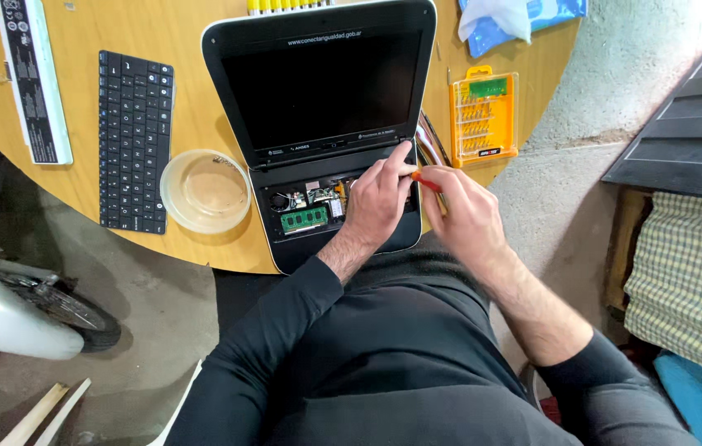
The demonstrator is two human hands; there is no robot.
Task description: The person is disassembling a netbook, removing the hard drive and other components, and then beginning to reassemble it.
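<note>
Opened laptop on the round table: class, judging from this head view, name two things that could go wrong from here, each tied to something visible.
1. The right hand holds an orange-tipped screwdriver close to the exposed circuit board; a slip might scratch it.
2. The left hand rests inside the open laptop; a press could strain parts.
3. The clear bowl sits near the table edge and could be knocked off.

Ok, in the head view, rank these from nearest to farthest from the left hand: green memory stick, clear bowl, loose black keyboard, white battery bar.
From the left hand:
1. Green memory stick, just to its left inside the opened laptop.
2. Clear bowl, farther left on the table.
3. Loose black keyboard, left of the bowl.
4. White battery bar, far left, near the table's edge.
</note>
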